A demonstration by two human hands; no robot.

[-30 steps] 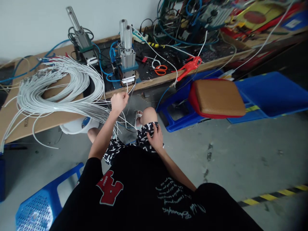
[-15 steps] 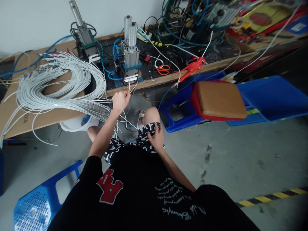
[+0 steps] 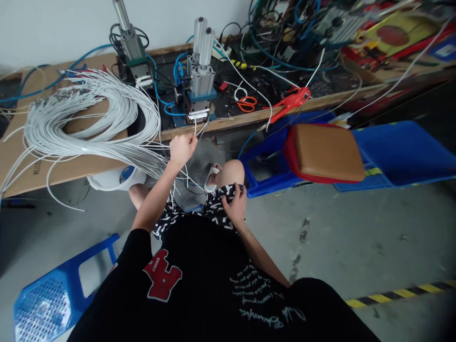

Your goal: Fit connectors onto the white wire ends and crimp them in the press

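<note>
My left hand (image 3: 182, 148) is closed in a pinch on a thin white cable (image 3: 195, 127), whose upper end is at the front of a pneumatic press (image 3: 202, 88) on the bench edge. A second, greyish strand hangs beside it. On my thigh, over the patterned shorts, rests my right hand (image 3: 236, 205), fingers spread and holding nothing. To the left of the press lies a large coiled bundle of white cables (image 3: 117, 123), its loose ends trailing down below my left wrist.
Another press (image 3: 133, 52) stands behind the bundle. Orange-handled scissors (image 3: 247, 104) and a red tool (image 3: 294, 100) lie on the bench (image 3: 228, 122). A blue stool with a tan cushion (image 3: 327, 149) is at right, a blue stool (image 3: 50, 299) at lower left, and a white bucket (image 3: 107, 182) under the cardboard.
The whole view has shifted slightly, so the bench appears a little further right. My left hand keeps its pinch by the press, and my right hand stays on my thigh.
</note>
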